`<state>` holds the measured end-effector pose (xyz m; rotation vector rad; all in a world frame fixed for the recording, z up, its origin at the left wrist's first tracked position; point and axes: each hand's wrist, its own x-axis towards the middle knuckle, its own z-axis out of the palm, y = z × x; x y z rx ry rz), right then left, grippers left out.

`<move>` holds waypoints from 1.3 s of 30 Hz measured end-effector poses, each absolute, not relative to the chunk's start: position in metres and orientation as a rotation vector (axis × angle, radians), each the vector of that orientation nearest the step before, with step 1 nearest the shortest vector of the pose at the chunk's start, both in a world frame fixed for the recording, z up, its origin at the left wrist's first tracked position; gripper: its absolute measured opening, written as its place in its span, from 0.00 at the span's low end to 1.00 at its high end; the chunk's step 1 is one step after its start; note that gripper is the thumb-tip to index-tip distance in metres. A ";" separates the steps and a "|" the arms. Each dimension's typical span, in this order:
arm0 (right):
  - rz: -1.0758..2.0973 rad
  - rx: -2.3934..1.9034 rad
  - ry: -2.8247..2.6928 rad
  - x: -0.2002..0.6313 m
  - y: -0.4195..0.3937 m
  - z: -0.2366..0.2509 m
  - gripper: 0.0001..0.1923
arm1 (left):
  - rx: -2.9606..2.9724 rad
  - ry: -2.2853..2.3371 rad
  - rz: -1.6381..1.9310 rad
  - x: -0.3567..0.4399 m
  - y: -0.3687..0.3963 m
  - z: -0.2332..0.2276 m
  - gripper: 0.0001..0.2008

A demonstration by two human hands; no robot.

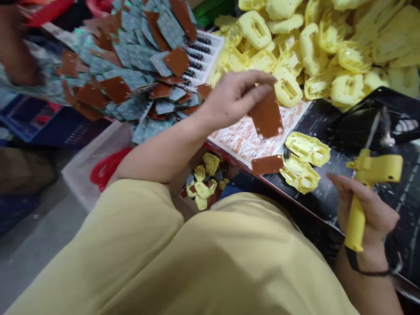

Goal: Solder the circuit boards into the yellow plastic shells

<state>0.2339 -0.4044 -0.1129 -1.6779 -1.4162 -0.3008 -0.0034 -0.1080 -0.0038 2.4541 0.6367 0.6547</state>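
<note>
My left hand [234, 98] pinches a brown circuit board [268, 114] by its upper end, above the patterned surface. In my right hand [370, 210] is a yellow pistol-shaped soldering gun [357, 218], its metal tip pointing up and away, with a black cord at the handle's base. Between the hands, on the black mat [323, 186], lie two yellow plastic shell halves [308, 148] side by side, open face up. A second brown board [267, 165] rests against their left side at the table edge, and thin wires show there.
Yellow plastic shells [315, 57] are heaped at the back right. A pile of brown and grey-green boards [131, 65] stands at the left, beside a white rack [210, 52]. A black tray [377, 113] sits at right. Another person's hand [19, 52] is blurred at the upper left.
</note>
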 end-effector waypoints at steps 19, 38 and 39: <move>-0.667 -1.614 -1.479 0.209 -0.377 -0.074 0.14 | 2.141 0.273 0.418 0.044 -0.182 -0.053 0.21; -0.664 -1.585 -1.583 0.199 -0.383 -0.081 0.10 | 1.782 0.335 0.490 0.081 -0.176 -0.042 0.19; -0.671 -1.591 -1.568 0.204 -0.388 -0.081 0.10 | 1.828 0.333 0.475 0.082 -0.171 -0.037 0.17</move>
